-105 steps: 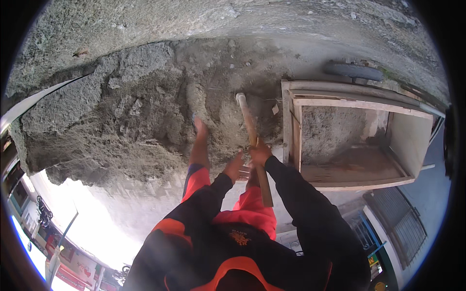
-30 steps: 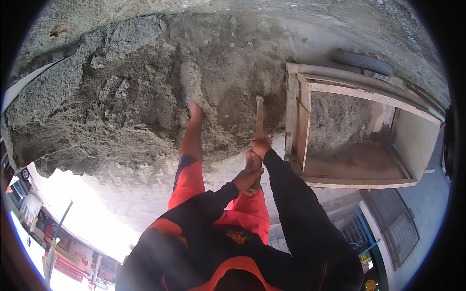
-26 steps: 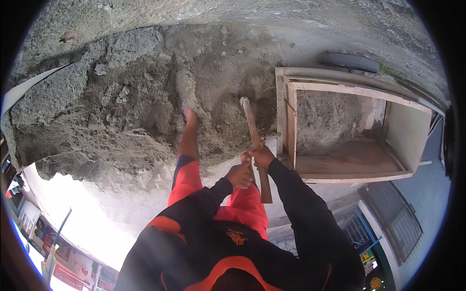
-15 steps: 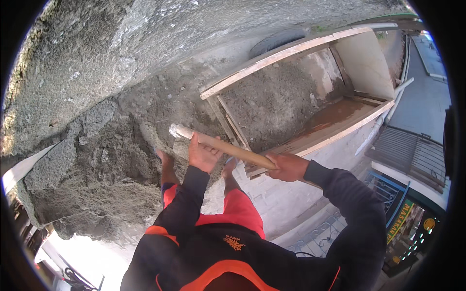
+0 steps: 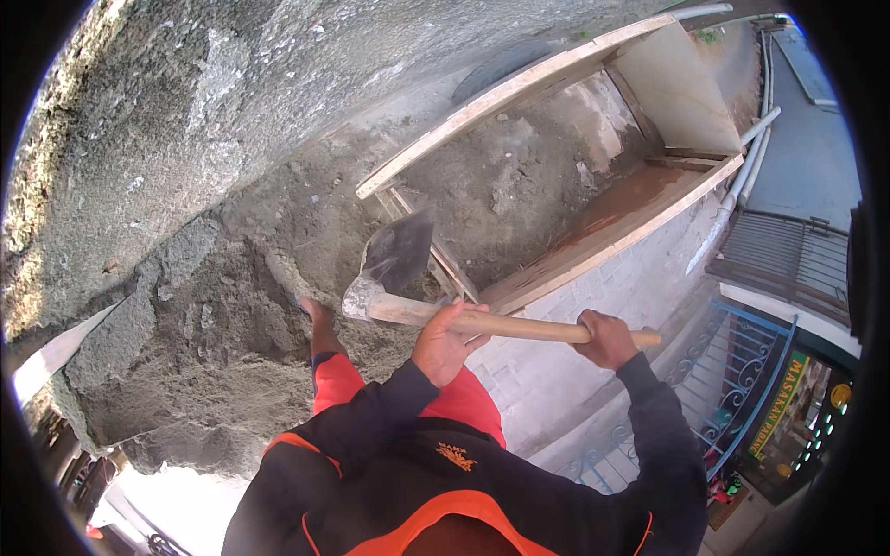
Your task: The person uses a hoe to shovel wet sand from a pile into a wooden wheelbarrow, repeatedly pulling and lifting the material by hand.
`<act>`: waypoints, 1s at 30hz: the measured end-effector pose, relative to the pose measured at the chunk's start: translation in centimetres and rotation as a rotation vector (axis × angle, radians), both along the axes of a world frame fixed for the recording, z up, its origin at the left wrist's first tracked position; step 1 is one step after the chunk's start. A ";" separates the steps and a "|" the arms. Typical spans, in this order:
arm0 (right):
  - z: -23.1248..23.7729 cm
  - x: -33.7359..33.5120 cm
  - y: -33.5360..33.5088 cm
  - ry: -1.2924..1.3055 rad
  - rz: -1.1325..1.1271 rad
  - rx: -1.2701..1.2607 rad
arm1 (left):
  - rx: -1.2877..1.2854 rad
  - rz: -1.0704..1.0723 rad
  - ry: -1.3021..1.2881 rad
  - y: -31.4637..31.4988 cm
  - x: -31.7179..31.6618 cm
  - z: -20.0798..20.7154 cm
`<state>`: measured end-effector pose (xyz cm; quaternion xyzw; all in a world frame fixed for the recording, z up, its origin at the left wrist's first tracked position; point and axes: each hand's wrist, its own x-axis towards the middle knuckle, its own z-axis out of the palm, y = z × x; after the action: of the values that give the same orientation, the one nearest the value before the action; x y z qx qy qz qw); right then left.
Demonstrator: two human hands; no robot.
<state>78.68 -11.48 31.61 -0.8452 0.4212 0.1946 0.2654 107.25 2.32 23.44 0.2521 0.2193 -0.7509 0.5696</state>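
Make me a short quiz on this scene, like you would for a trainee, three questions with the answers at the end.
1. Multiple choice: which hand is nearer the blade of the hoe? A: the left hand. B: the right hand. C: both equally near.
2. True or false: the blade is buried in the grey heap.
3. Fill the gap: the open box, to the right of the heap, has a frame made of ____.

Key: 1. A. 2. False; the blade's broad face shows. 3. Wood.
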 end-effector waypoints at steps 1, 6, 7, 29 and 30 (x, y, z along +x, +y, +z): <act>-1.3 3.1 2.6 -0.004 0.006 0.146 | 0.083 -0.054 -0.023 1.9 2.0 -2.2; -13.8 18.4 13.1 -0.210 -0.158 0.565 | 0.360 -0.078 -0.255 7.5 10.1 -12.0; -15.4 21.9 13.8 -0.180 -0.400 0.769 | 0.387 -0.045 -0.252 8.7 10.8 -13.1; -57.7 50.7 13.7 -0.012 -1.072 0.556 | 0.354 -0.898 -1.145 18.4 26.8 -30.2; -56.3 50.8 17.4 0.070 -1.086 0.676 | 0.419 -0.959 -1.077 21.3 26.0 -28.8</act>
<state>129.48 5.93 -24.67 -0.3741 0.7133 0.1820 0.5641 133.24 23.58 -5.37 0.7557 -0.0851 -0.6321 0.1487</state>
